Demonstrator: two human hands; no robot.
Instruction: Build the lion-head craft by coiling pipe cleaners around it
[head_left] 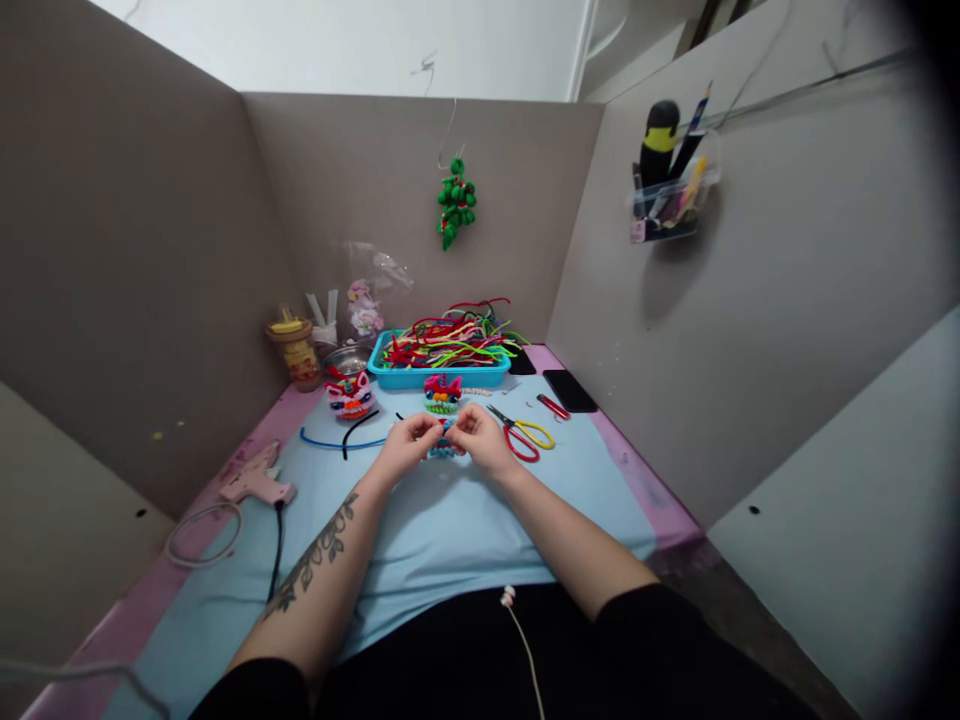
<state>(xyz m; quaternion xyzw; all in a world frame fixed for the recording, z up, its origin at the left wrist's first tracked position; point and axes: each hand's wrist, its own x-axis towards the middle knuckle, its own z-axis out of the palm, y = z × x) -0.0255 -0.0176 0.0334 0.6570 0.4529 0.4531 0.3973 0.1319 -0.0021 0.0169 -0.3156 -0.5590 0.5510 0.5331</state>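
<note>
Between my two hands is a small blue and red piece of craft work (444, 450), partly hidden by my fingers. My left hand (411, 440) pinches it from the left, and my right hand (480, 436) pinches it from the right. Just behind stands a colourful pipe-cleaner figure (442, 393) in pink, orange and green. Another figure (350, 395), pink and red with ears, sits to the left. A blue pipe cleaner (330, 442) and a black pipe cleaner (356, 432) lie crossed left of my hands. Scissors (529, 437) with red and yellow handles rest open by my right hand.
A blue tray (439, 378) heaped with coloured pipe cleaners stands at the back. On the left lie a pink glue gun (259, 480) with its cable and a drink cup (298, 355). A phone (570, 391) and a red cutter (553, 406) lie right. Partition walls enclose the table.
</note>
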